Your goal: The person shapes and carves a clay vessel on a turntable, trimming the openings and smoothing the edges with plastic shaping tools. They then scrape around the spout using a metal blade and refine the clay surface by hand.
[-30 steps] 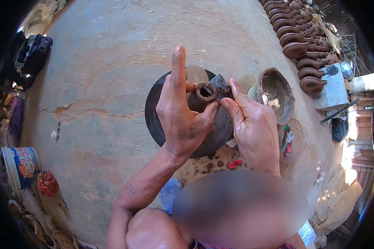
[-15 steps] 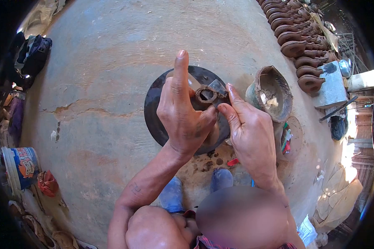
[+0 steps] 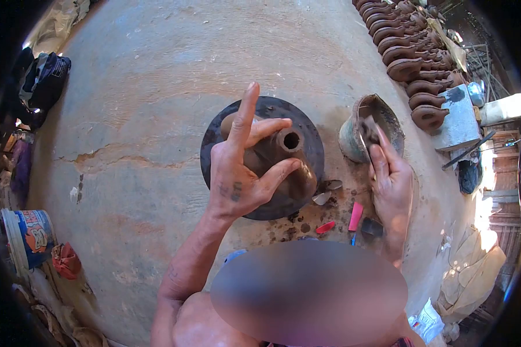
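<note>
My L hand (image 3: 237, 168)'s spread loosely round clay neck (image 3: 282, 144), prob. steadying; R hand (image 3: 391, 178) pinches dark bit (image 3: 369, 132) at tub (image 3: 347, 141), neck's 3 o'clock.

Dark, letter-like tattoos (image 3: 235, 191) mark the left hand (image 3: 231, 173) near the wrist, and a fainter mark (image 3: 172, 272) is inked on the bare forearm (image 3: 197, 251). The right hand (image 3: 393, 182) is bare too. A blurred oval (image 3: 309, 292) hides much of the torso; dark, reddish patterned cloth (image 3: 403, 342) edges out below, and a blue shoe (image 3: 235, 254) peeks out beside it.
</note>
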A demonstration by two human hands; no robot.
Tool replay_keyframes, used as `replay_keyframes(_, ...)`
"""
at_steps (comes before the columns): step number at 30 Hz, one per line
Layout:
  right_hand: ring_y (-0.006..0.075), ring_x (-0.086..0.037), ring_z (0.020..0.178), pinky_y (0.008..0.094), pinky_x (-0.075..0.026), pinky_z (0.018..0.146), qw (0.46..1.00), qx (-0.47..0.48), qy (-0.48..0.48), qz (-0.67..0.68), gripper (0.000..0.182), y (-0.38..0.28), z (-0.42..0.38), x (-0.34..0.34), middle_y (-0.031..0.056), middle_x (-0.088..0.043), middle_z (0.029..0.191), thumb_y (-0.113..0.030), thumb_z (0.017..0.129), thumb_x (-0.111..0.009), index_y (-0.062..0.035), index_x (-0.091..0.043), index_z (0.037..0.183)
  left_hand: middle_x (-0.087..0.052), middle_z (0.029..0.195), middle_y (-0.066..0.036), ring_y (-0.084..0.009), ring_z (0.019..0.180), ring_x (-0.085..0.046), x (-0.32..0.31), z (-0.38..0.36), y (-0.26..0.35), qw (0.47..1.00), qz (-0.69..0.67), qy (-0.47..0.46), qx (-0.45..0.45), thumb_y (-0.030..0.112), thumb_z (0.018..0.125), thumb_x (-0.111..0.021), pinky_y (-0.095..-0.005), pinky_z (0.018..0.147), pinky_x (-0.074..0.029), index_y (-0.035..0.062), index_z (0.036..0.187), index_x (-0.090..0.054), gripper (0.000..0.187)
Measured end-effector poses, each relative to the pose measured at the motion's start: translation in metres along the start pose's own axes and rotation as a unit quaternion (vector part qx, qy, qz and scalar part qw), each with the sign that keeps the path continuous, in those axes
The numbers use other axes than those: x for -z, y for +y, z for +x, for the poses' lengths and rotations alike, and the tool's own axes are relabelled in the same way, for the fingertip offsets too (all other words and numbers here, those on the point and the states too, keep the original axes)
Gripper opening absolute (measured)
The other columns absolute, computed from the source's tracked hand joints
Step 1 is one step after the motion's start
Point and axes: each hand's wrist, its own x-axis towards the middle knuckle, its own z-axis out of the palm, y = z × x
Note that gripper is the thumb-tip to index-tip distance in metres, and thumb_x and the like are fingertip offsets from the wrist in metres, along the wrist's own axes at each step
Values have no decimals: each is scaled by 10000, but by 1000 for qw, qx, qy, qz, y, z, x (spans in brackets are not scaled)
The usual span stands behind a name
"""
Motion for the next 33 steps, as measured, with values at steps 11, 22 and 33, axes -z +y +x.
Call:
replay_keyframes(11, 454, -706, 1042, 450, -563, 866, 995, 70, 24, -59, 410, 9, -13, -1, 297, -711, 1149, -170, 1018, -682, 37, -646, 1371, -763, 1205, -186, -225, 1066, -745, 15, 20, -6, 995, -87, -57, -5, 133, 861, -898, -372, 982, -576, 34, 1670, -114, 1131)
replay_keyframes(22, 408, -679, 808, 451, -530, 736, 976, 199, -54, -64, 445, -58, -2, -33, 238, -674, 922, -168, 998, -713, 35, -639, 1387, -761, 1216, -188, -227, 1076, -744, 32, 44, -11, 949, -266, -153, 77, 131, 855, -904, -373, 992, -574, 35, 1694, -84, 1177)
replay_keyframes(33, 310, -595, 694, 394, -498, 675, 975, 184, -64, -102, 440, -68, -22, -36, 205, -631, 847, -134, 1008, -710, 26, -629, 1410, -791, 1099, -164, -182, 963, -748, 35, 51, -10, 940, -281, -160, 108, 168, 785, -963, -331, 915, -581, -2, 1682, -136, 1231)
